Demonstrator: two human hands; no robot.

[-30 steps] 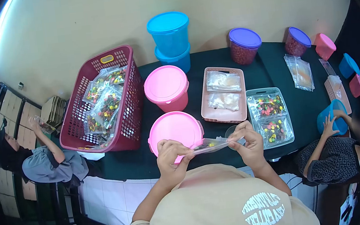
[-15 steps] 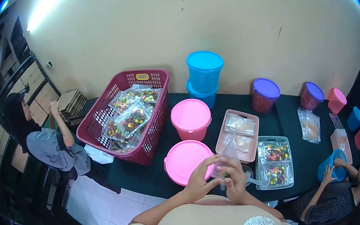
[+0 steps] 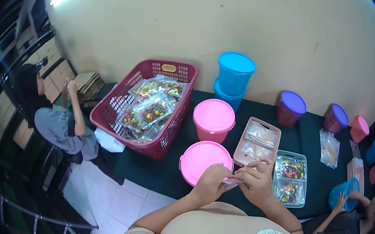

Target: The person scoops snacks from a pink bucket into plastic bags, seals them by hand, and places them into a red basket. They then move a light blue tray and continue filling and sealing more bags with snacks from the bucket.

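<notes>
My left hand (image 3: 211,186) and my right hand (image 3: 254,184) meet in front of my chest, fingers pinched together on a clear plastic bag (image 3: 232,182). Most of the bag is hidden behind my fingers, so its contents cannot be made out. Just beyond my left hand is a tub with a pink lid (image 3: 205,160). A pale pink tray (image 3: 239,158) holding flat clear bags (image 3: 262,135) lies beyond my right hand. To the right of that hand, a clear tray (image 3: 303,175) holds packs of colourful candies (image 3: 290,170).
A maroon basket (image 3: 154,151) full of candy packs stands left. Behind are another pink tub (image 3: 214,116), stacked blue tubs (image 3: 236,74) and purple-lidded tubs (image 3: 291,107). One person (image 3: 61,124) is at the left; another person's hand (image 3: 340,202) touches a blue container (image 3: 350,187) at right.
The clear bag, raised and visible between my hands before, is now lower and mostly covered by my fingers. The view has shifted, so the table's things appear moved and tilted.
</notes>
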